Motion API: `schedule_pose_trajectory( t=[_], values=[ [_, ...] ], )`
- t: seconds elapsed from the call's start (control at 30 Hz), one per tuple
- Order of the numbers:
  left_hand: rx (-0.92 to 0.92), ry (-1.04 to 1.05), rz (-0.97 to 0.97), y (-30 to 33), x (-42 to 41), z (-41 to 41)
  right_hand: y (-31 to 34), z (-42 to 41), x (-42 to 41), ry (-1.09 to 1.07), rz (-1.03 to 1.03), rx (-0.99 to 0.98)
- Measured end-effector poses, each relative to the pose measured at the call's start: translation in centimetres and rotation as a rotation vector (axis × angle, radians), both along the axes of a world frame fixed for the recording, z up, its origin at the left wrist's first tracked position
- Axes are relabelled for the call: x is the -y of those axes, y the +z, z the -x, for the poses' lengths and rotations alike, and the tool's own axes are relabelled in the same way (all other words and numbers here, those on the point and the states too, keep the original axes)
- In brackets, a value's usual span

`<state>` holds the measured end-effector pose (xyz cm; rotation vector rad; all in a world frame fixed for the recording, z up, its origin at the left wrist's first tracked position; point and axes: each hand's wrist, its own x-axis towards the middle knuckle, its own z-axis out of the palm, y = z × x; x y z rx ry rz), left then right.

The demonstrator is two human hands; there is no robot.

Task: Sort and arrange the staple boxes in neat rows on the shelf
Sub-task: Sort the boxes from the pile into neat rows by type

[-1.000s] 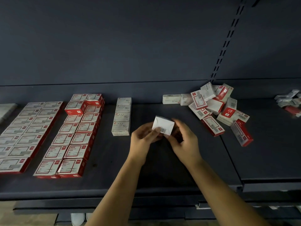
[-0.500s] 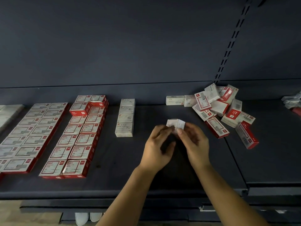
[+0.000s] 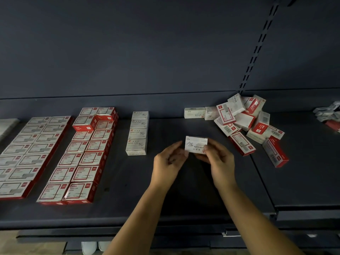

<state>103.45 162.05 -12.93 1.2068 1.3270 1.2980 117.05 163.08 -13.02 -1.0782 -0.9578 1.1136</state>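
We held the box (image 3: 196, 146) between our left hand (image 3: 170, 161) and right hand (image 3: 219, 160), fingertips pinching its ends, right of the white row (image 3: 137, 133), printed face now turned toward us.

- box (image 3: 196, 145) got flipped around in both hands, printed "PAPER CLIPS" face showing now, upside down, instead of the barcode side
- left hand (image 3: 168, 161) and right hand (image 3: 219, 161) drifted a bit right along the shelf (image 3: 184, 214)
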Motion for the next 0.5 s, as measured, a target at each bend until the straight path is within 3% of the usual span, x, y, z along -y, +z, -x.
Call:
schedule_pose_trajectory(
  t=[0.23, 0.5],
  values=[
    [0.115, -0.027, 0.043, 0.6, -0.2, 0.3, 0.4, 0.2, 0.3, 0.028, -0.018, 0.022],
    [0.547, 0.078, 0.109, 2.4, -0.6, 2.3, 1.2, 0.9, 1.6, 0.130, -0.086, 0.290]
  ],
)
